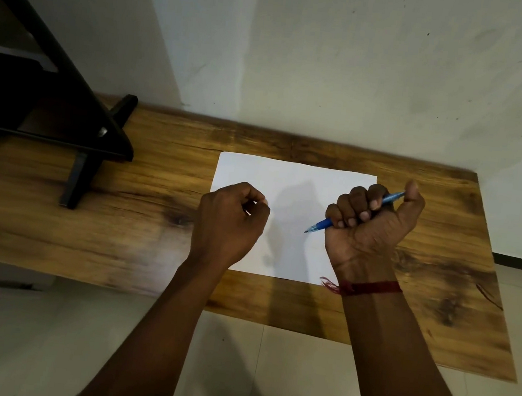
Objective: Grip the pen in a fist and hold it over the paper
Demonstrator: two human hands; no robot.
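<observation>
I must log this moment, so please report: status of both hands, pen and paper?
Right hand fisted round blue pen, tip over white paper. Left hand curled, nothing seen in it, at paper's left edge. Paper blank, nothing blocking.

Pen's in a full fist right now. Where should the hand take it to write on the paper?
Probably low on the pen, just behind its tip, pinched from the right. The right hand wraps the middle of the barrel, the tip points down-left over the paper, and only a short blue stretch shows below the fist.
</observation>
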